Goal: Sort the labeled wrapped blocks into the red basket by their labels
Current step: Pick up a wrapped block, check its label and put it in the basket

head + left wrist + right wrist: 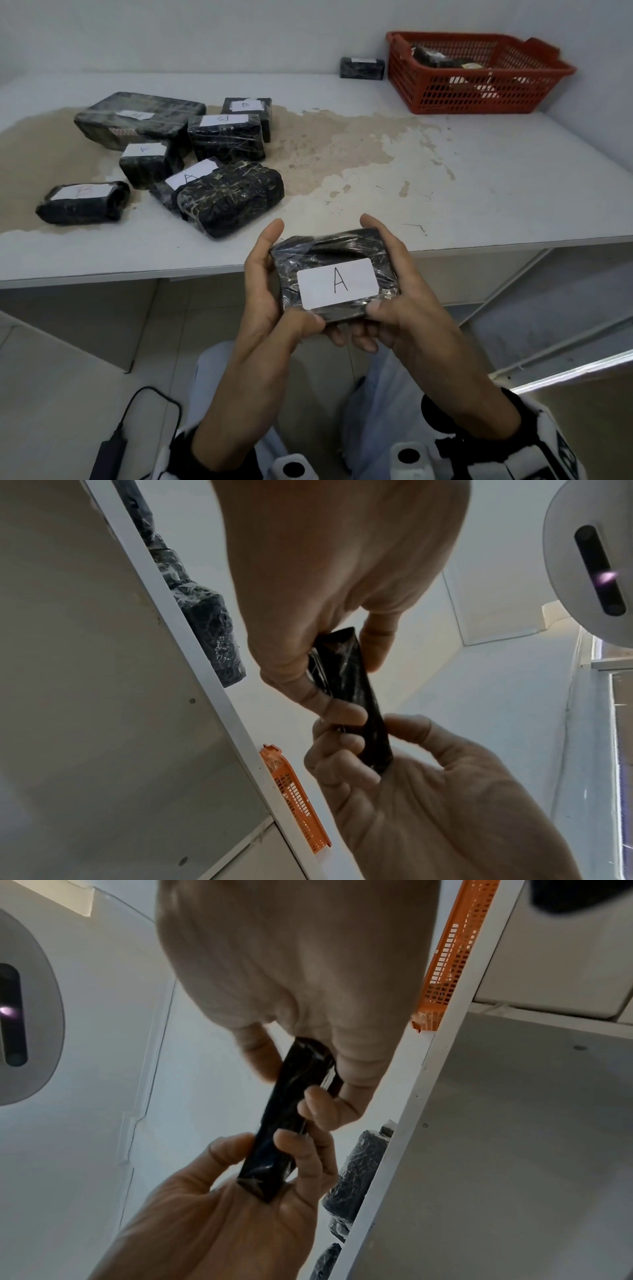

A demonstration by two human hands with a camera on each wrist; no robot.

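Past the white table (479, 178), its red basket (428, 89) far right and unsorted wrapped blocks (226, 137) left, we hold the A-labelled block (337, 277) before the edge, left hand (270, 291) and right hand (407, 294) pinching its ends: label-reading step, next a long reach to the basket.

walls (205, 31): plain white, meeting in a corner at far right
bench (479, 178): white top, set against the walls; large tan patch (325, 154) where the coating has worn away, flaking at its edges
under bench: white diagonal brace (507, 284) at right
floor (68, 394): pale tiles
light: even, soft, no hard shadows
cable (150, 401): black, lower left, running to a black box
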